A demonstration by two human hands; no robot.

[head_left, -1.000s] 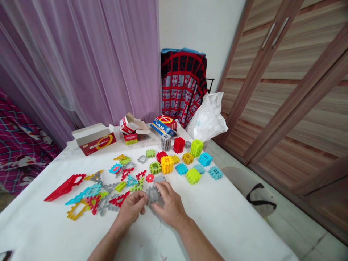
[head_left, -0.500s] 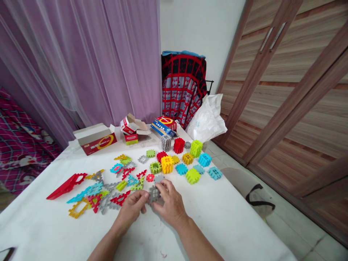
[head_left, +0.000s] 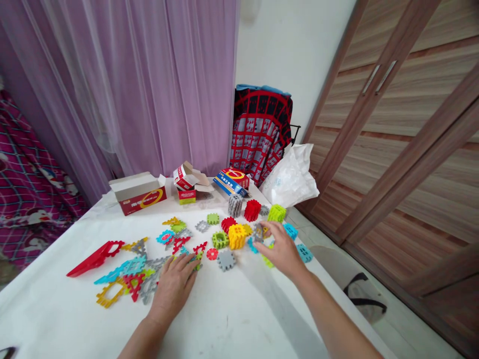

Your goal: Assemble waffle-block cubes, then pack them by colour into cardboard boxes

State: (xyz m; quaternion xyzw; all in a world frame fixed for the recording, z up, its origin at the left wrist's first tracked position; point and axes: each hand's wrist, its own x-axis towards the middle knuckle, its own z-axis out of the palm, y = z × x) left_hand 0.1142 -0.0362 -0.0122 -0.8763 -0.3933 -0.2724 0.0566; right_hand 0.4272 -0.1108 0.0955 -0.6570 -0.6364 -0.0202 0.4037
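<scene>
Between the thumb and fingers of my right hand (head_left: 280, 248) is a grey window piece (head_left: 258, 232), held above the stacks at the table's right. My left hand (head_left: 176, 279) lies with its fingers spread over the pile of flat pieces, partly covering red and green ones. A grey square piece (head_left: 226, 260) rests on the cloth between my hands, beside a small red round piece (head_left: 212, 254). Behind it are a yellow stack (head_left: 237, 236) and a green piece (head_left: 220, 240). Blue and green pieces are partly hidden by my right hand.
Along the back of the white-covered table (head_left: 228, 324) are an open red box (head_left: 144, 199), small red boxes (head_left: 187, 194) and a blue box (head_left: 229, 183). A white bag (head_left: 290, 177) is at the back right corner. Left lies a long red piece (head_left: 90, 260).
My right hand has moved right and away from me with the grey window piece. My left hand has let go of it and moved left onto the pile. The view has shifted slightly.
</scene>
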